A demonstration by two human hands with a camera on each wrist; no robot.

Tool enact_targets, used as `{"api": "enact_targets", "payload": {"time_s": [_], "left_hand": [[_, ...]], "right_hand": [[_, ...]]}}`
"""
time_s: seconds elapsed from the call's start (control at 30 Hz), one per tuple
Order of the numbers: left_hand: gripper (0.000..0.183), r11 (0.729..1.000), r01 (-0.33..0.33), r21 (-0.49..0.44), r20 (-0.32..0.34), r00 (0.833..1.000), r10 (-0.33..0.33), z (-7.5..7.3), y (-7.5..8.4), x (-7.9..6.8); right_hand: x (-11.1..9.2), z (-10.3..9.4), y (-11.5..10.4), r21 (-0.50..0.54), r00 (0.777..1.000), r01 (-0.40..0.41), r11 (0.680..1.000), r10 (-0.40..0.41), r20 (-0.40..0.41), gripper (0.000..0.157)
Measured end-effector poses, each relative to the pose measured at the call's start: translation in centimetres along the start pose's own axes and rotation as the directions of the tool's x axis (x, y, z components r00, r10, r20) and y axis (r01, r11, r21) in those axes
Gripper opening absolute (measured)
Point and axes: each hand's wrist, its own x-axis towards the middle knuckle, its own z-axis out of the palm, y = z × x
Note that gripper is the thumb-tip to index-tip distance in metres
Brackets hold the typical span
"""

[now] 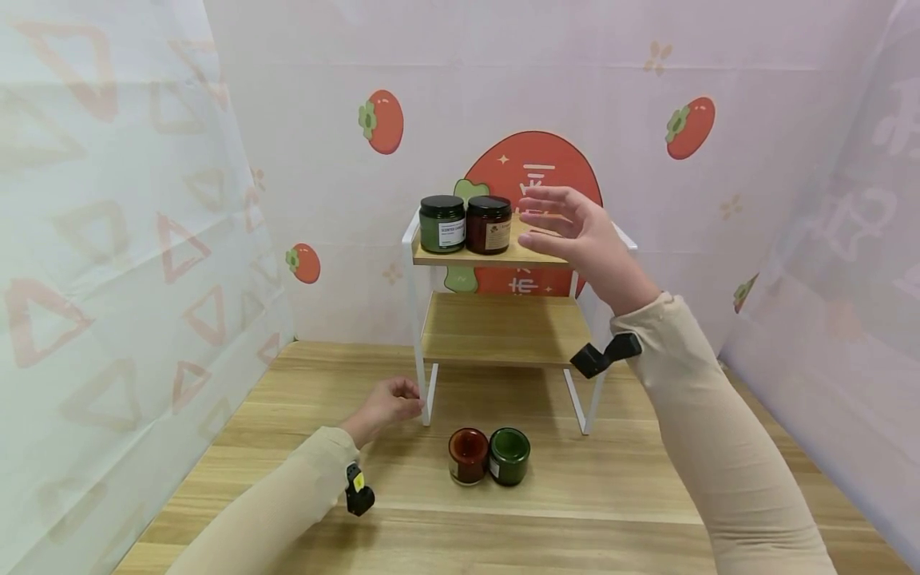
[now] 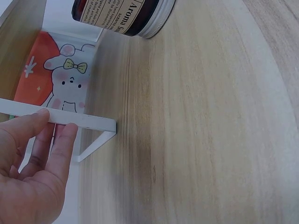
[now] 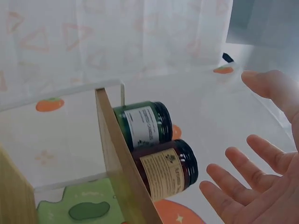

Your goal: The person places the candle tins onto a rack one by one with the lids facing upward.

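Note:
My left hand [image 1: 390, 406] pinches the white front left leg [image 2: 79, 119] of a small two-tier shelf, low near its foot. In the left wrist view the thumb and fingers lie on the leg. Raised beside the top tier, my right hand [image 1: 575, 231] holds nothing, its fingers spread apart. Just left of it stands a dark brown jar [image 1: 489, 231] with a black lid, and a green jar [image 1: 442, 231] with a black lid adjoins that one. In the right wrist view, the right fingers are apart from both jars.
On the table [image 1: 611, 495] in front of the shelf, a reddish-brown jar [image 1: 468, 455] and a green jar [image 1: 509, 457] stand side by side. The brown one has a silvery band at its table end. Below the top board is the lower wooden tier [image 1: 503, 327]. Printed curtains surround the table.

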Motion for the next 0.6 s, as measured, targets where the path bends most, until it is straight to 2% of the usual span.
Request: {"api": "enact_targets", "payload": {"time_s": [0.33, 0.6], "left_hand": [[0.016, 1.0, 0.019, 0.004, -0.001, 1.0, -0.019, 0.1, 0.1, -0.1], [0.016, 1.0, 0.022, 0.01, -0.018, 1.0, -0.022, 0.1, 0.0, 0.1]], "right_hand": [[-2.3, 1.1, 0.5, 0.022, 0.996, 0.062, 0.998, -0.064, 0.066, 0.057], [-3.6, 2.3, 2.1, 0.042, 0.995, 0.021, 0.999, -0.025, 0.097, 0.055]]}}
